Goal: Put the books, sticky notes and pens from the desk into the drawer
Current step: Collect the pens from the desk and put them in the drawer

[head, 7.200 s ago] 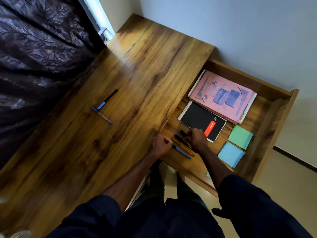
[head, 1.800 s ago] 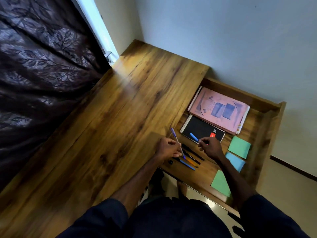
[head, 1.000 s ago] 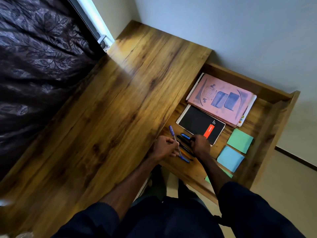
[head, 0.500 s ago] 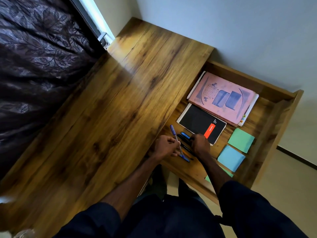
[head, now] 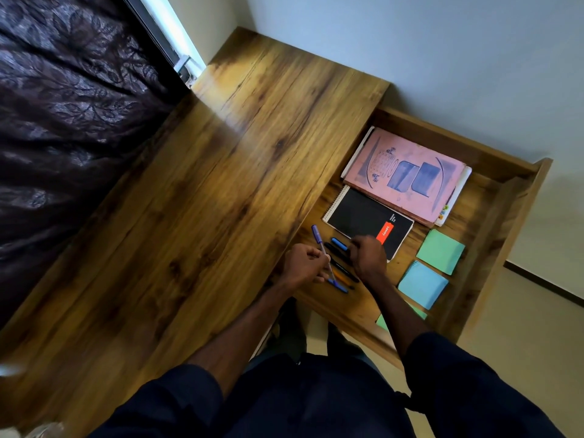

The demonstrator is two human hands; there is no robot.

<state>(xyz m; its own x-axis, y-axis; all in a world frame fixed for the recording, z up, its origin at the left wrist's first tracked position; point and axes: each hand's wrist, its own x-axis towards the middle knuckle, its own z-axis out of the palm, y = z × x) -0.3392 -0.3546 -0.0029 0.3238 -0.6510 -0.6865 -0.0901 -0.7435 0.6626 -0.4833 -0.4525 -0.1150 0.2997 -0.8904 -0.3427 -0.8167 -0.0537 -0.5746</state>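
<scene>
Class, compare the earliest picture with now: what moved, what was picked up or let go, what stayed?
The two pens that lay on the desk are gone from it: the left hand grips the purple pen and the right hand the blue-capped pen, both now over the pen row in the drawer. The pink book, black notebook and sticky notes stayed put.

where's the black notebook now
Head view, right side: the black notebook lies in the drawer, between the pink book and the pens, beside the right hand.
</scene>
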